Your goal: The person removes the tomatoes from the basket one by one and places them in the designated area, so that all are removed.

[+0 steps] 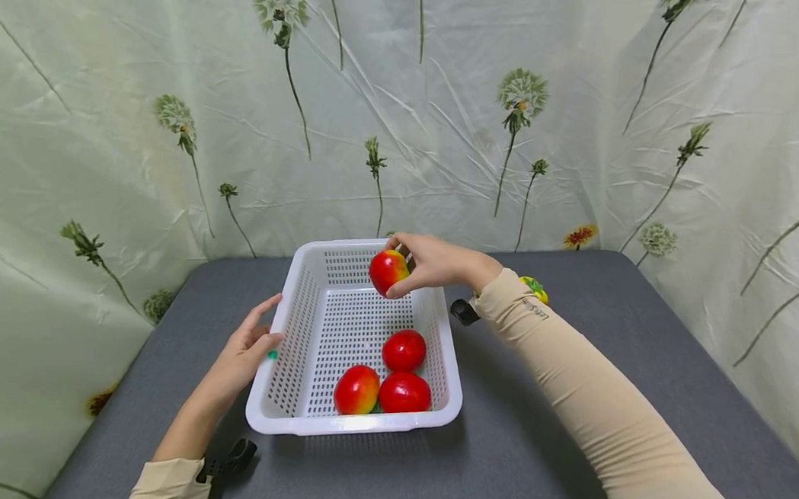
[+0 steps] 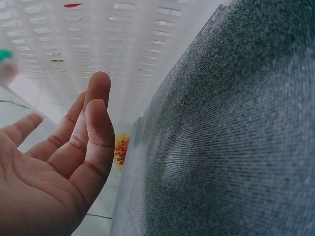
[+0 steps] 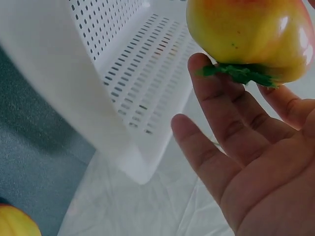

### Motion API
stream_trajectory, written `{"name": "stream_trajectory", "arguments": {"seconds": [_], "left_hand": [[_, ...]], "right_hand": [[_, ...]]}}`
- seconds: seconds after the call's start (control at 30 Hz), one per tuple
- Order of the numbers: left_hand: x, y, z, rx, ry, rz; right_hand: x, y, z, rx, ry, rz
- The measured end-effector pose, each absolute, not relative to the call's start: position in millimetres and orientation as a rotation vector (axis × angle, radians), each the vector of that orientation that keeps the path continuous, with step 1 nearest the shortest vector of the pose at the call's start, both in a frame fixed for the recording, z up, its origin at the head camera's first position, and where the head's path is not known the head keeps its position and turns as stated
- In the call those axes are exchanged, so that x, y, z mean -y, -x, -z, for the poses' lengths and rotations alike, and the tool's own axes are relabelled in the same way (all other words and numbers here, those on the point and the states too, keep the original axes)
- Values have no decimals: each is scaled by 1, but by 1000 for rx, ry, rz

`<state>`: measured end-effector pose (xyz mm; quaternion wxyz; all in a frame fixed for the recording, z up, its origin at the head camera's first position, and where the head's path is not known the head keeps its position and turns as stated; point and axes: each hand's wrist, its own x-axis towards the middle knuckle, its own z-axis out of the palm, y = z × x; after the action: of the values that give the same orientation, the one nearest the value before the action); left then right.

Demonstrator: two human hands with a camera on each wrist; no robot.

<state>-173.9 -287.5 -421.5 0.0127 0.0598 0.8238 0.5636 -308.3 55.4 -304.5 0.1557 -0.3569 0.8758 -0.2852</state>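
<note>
My right hand (image 1: pixel 433 263) holds a glossy red and yellow fruit (image 1: pixel 387 272) over the far right part of a white perforated plastic basket (image 1: pixel 354 430). In the right wrist view, that fruit shows a green leafy cap touching the fingers. Three similar red fruits, one of them a red and yellow fruit (image 1: pixel 356 390), lie grouped in the basket's near right corner. My left hand (image 1: pixel 238 358) is beside the basket's left wall, its fingers relaxed and spread with nothing in them. In the left wrist view, the left hand (image 2: pixel 64 162) has its palm showing below the slotted wall.
A grey cloth (image 1: pixel 531 456) covers the table. Partly hidden behind the right sleeve lies a yellow and green object (image 1: pixel 534 288). A small green spot (image 1: pixel 272 355) shows at the basket's left rim. A pale curtain (image 1: pixel 434 129) with dandelion prints hangs behind the table.
</note>
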Motion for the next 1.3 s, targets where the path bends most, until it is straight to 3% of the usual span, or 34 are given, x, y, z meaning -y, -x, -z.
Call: {"name": "stream_trajectory", "arguments": {"seconds": [0.87, 1.3], "left_hand": [[287, 174, 422, -2563, -189, -1755], [286, 173, 421, -2574, -174, -1748]], "right_hand": [[-102, 310, 317, -2550, 931, 966], [-147, 309, 331, -2646, 761, 989]]}}
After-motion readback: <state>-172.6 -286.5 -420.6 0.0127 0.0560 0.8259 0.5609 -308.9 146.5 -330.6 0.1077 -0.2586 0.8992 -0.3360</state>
